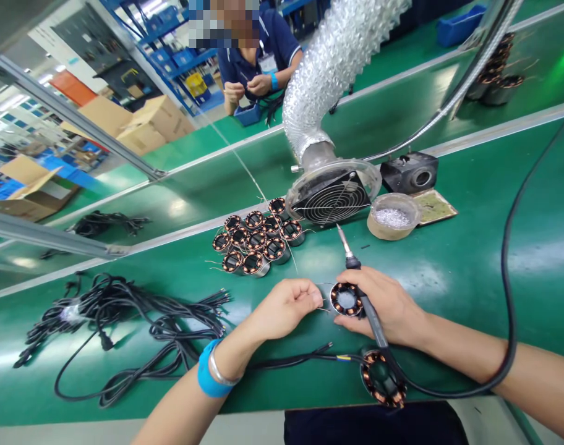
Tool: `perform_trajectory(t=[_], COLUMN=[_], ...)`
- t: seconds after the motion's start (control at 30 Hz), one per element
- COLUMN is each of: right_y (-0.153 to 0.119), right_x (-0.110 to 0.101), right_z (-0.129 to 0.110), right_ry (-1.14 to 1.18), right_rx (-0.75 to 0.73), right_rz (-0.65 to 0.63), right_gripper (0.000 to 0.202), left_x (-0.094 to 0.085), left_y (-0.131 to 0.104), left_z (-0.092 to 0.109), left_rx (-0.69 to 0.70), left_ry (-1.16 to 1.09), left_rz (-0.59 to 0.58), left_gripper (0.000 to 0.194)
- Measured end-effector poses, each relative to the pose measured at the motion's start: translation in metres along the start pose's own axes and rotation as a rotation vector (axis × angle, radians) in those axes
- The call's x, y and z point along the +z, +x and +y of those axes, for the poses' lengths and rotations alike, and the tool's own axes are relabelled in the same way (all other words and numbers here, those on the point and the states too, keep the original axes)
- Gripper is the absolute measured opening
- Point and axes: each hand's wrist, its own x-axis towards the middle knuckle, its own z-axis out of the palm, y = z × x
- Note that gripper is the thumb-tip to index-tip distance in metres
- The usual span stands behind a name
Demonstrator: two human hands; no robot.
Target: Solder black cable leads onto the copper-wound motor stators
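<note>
My right hand (pixel 393 306) is wrapped around a small motor stator (pixel 346 300) with copper windings. The same hand also holds a soldering iron (pixel 373 318), its metal tip pointing away from me toward the fan. Just left of the stator, my left hand (pixel 289 306) is closed, thumb and finger pinching a thin wire lead (pixel 325 309) by the stator. The fingers partly hide the lead. Below my right hand, a second stator (pixel 383 378) lies near the table's front edge, with a black cable (pixel 300 358) running left from it.
Several stators (pixel 254 238) stand grouped behind my left hand. Black cables (pixel 138 321) lie bundled at left. A fume extractor fan (pixel 333 198) hangs beside a round tub (pixel 393 216) and a black iron holder (pixel 409 172). A co-worker (pixel 258 62) sits across the bench.
</note>
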Motion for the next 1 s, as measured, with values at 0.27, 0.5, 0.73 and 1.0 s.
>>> perform_trajectory(t=[0.27, 0.5, 0.73, 1.0], right_y=[0.001, 0.002, -0.001, -0.009], right_x=[0.001, -0.001, 0.0, 0.002], right_z=[-0.001, -0.004, 0.0, 0.016], right_ry=[-0.018, -0.028, -0.022, -0.101], right_rx=[0.009, -0.005, -0.015, -0.01], right_rz=[-0.015, 0.006, 0.008, 0.005], right_gripper=[0.05, 0.053, 0.044, 0.04], left_x=[0.014, 0.013, 0.017, 0.039], left_y=[0.004, -0.015, -0.014, -0.007], left_z=[0.017, -0.006, -0.006, -0.006], left_rx=[-0.012, -0.104, -0.097, -0.217], left_ry=[-0.057, -0.03, -0.037, -0.555], left_rz=[0.114, 0.005, 0.132, 0.047], left_gripper=[0.051, 0.045, 0.032, 0.012])
